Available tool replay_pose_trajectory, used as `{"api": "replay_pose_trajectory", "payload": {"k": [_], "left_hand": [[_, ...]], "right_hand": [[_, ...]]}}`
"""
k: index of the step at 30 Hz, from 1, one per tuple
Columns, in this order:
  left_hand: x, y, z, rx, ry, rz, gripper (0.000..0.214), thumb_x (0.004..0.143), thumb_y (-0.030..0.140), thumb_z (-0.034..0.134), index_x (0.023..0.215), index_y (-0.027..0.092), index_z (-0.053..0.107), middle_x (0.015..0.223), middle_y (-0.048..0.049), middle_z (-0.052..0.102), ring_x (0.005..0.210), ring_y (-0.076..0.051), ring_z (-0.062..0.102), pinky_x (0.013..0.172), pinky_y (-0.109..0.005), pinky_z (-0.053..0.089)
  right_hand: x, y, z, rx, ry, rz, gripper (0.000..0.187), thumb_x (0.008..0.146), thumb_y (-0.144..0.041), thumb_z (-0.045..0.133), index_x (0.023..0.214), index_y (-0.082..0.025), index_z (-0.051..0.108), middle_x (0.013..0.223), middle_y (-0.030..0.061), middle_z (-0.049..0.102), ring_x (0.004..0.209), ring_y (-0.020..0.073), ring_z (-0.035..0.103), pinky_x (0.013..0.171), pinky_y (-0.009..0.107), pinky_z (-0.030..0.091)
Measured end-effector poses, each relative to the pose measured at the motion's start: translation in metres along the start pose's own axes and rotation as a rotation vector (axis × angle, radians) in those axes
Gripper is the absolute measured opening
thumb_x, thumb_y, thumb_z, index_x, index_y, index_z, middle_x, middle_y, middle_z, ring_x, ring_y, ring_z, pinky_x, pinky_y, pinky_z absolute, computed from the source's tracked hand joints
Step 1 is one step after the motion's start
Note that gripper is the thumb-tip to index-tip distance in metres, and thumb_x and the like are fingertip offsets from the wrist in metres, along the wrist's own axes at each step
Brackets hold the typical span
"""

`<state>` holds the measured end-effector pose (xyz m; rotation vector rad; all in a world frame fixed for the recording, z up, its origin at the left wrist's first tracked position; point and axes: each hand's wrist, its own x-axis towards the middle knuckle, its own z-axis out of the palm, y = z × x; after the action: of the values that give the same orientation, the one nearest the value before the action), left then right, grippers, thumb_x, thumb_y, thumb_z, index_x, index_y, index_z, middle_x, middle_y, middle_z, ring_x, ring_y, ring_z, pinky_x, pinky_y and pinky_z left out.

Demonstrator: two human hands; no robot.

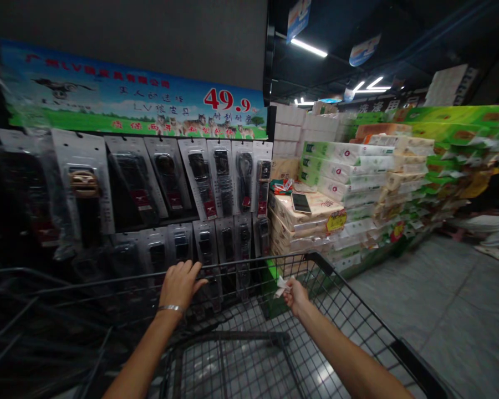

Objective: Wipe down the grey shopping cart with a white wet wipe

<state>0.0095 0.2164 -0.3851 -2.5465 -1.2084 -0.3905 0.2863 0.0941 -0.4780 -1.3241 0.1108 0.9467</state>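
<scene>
My left hand lies over the top rail of a black wire shopping cart, its fingers curled across the rail and the thumb pointing right. A silver bracelet circles that wrist. Over the cart basket, my right hand is closed, pinching a crumpled white piece of tissue or paper; which of the two I cannot tell. Behind the rail, packaged belts hang in clear packs on a dark rack. A phone rests on stacked tissue packs beyond the cart's far corner.
A blue-green price banner runs above the belts. An orange and green packet sits near the phone. Tall stacks of tissue packs line the right side, beside a grey tiled floor. At the far right, part of a person shows.
</scene>
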Motion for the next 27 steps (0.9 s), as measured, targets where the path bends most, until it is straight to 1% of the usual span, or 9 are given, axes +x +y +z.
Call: {"api": "replay_pose_trajectory", "payload": {"k": [4,7,10,12,15,19,23,27], "left_hand": [[0.0,0.0,0.001,0.009,0.01,0.011,0.019,0.08,0.033,0.057,0.093,0.02,0.059,0.085,-0.0075,0.058,0.084,-0.026,0.052,0.072,-0.035,0.036],[0.0,-0.001,0.003,0.025,0.01,0.016,0.019,0.081,0.033,0.056,0.094,0.02,0.059,0.085,-0.0076,0.058,0.084,-0.026,0.052,0.072,-0.035,0.036],[-0.001,-0.002,0.004,0.039,0.027,0.031,0.023,0.082,0.035,0.054,0.097,0.019,0.059,0.085,-0.008,0.058,0.084,-0.026,0.052,0.072,-0.035,0.036],[-0.001,-0.001,0.004,0.041,0.048,0.039,0.028,0.082,0.04,0.053,0.097,0.017,0.06,0.084,-0.0083,0.058,0.083,-0.026,0.052,0.072,-0.035,0.036],[0.0,0.002,0.004,0.054,0.072,0.028,0.035,0.081,0.049,0.052,0.091,0.016,0.061,0.08,-0.0081,0.057,0.08,-0.026,0.052,0.071,-0.035,0.035],[0.003,0.004,0.005,0.092,0.091,0.004,0.035,0.083,0.049,0.048,0.085,0.017,0.06,0.076,-0.0072,0.056,0.077,-0.025,0.051,0.069,-0.034,0.034],[0.004,0.003,0.008,0.103,0.14,0.005,0.037,0.083,0.051,0.046,0.081,0.017,0.06,0.072,-0.0071,0.056,0.074,-0.025,0.05,0.065,-0.034,0.031],[0.004,0.006,0.008,0.094,0.22,0.009,0.039,0.086,0.051,0.04,0.074,0.018,0.059,0.068,-0.0065,0.055,0.069,-0.024,0.049,0.063,-0.033,0.029]], "right_hand": [[0.004,0.013,0.002,0.05,0.072,0.069,0.022,0.064,0.001,0.052,0.058,-0.019,0.044,0.039,-0.0047,0.051,0.031,0.0074,0.047,0.031,0.014,0.039],[0.009,0.014,0.011,0.106,0.057,0.077,0.024,0.06,0.004,0.055,0.061,-0.018,0.045,0.047,-0.0059,0.055,0.038,0.0072,0.053,0.039,0.014,0.047],[0.012,0.011,0.023,0.155,0.016,0.086,0.024,0.061,0.005,0.053,0.062,-0.018,0.046,0.051,-0.0061,0.056,0.043,0.0071,0.056,0.045,0.016,0.051],[0.013,0.008,0.028,0.18,-0.014,0.097,0.024,0.062,0.006,0.05,0.062,-0.018,0.045,0.051,-0.0058,0.055,0.044,0.0068,0.056,0.047,0.017,0.051],[0.013,0.003,0.031,0.203,-0.069,0.111,0.023,0.064,0.004,0.05,0.061,-0.018,0.044,0.05,-0.0047,0.053,0.043,0.0069,0.054,0.044,0.015,0.048],[0.011,-0.009,0.032,0.222,-0.153,0.111,0.022,0.063,0.003,0.05,0.06,-0.018,0.044,0.049,-0.0042,0.051,0.043,0.0073,0.052,0.043,0.015,0.047],[0.005,-0.021,0.032,0.22,-0.219,0.098,0.019,0.063,0.001,0.048,0.061,-0.017,0.046,0.051,-0.0018,0.054,0.045,0.0078,0.052,0.044,0.016,0.047],[0.001,-0.032,0.023,0.165,-0.254,0.078,0.013,0.065,-0.004,0.047,0.064,-0.017,0.049,0.053,-0.0009,0.056,0.046,0.0091,0.053,0.043,0.017,0.046]]}}
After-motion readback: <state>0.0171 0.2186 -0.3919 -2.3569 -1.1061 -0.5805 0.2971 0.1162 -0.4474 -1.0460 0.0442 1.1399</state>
